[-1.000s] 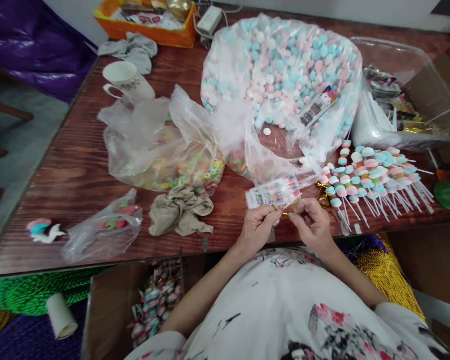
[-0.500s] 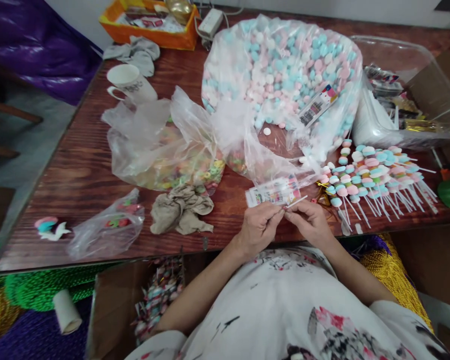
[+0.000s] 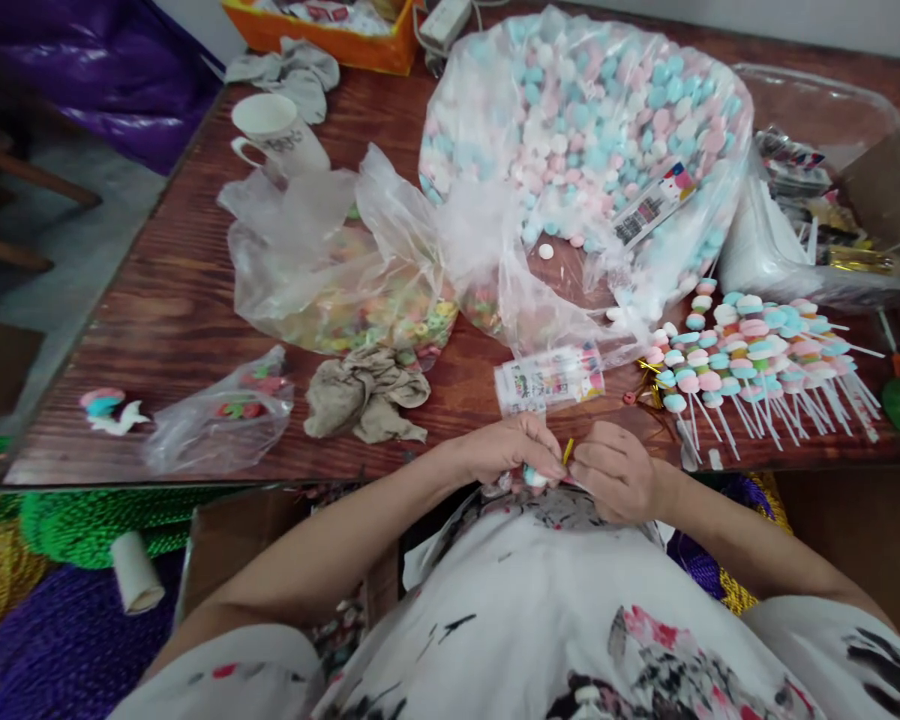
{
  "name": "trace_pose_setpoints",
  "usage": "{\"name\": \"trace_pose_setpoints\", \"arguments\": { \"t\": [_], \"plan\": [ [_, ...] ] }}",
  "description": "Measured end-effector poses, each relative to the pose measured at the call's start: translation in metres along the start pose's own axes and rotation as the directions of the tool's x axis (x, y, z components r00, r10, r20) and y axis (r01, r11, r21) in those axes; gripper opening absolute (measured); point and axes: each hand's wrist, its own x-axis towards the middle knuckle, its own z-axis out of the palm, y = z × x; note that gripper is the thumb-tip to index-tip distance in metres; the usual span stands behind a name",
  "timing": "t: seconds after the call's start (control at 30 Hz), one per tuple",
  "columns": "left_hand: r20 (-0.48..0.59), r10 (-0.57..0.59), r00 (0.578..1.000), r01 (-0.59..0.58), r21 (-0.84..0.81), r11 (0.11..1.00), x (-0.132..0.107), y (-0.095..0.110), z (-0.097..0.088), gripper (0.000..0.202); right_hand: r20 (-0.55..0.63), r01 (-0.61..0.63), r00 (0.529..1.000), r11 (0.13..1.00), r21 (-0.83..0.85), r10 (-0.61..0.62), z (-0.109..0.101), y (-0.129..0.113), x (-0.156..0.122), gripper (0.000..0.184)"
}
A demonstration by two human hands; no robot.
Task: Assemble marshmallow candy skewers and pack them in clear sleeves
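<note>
Close to my body at the table's front edge, my left hand (image 3: 516,450) is closed around a candy skewer (image 3: 534,477). Blue and white candy pieces show under its fingers; the rest is covered. Right beside it, my right hand (image 3: 616,470) is closed, its fingertips pinched at the skewer's end. Between the two hands a short gold twist tie (image 3: 568,450) sticks up. Just beyond lie printed clear wrappers (image 3: 549,380) on the table. To the right, rows of candy skewers (image 3: 754,350) rest with their white sticks toward me, next to gold twist ties (image 3: 647,385).
A big bag of pastel candies (image 3: 585,130) covers the back of the table (image 3: 172,270). Left of it are a bag of gummy rings (image 3: 375,300), a white mug (image 3: 281,135) and a crumpled cloth (image 3: 367,395). A clear plastic bin (image 3: 832,90) stands at the right.
Both hands have come down and closer to my body. The white stick between them is out of sight; candy pieces and a gold twist tie now show there. The view has shifted slightly.
</note>
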Motion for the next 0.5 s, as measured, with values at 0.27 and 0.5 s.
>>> {"name": "trace_pose_setpoints", "arguments": {
  "t": [0.27,0.5],
  "plan": [
    [0.347,-0.134,0.928,0.142,0.001,0.99,0.003,-0.012,-0.003,0.009,0.04,0.283,0.957,0.953,0.111,-0.289,-0.004,0.003,0.002,0.012],
    [0.462,-0.124,0.878,0.108,0.06,0.992,0.011,-0.017,-0.001,0.024,0.061,0.203,0.976,0.975,0.091,-0.208,0.009,-0.004,-0.001,0.014]
  ]
}}
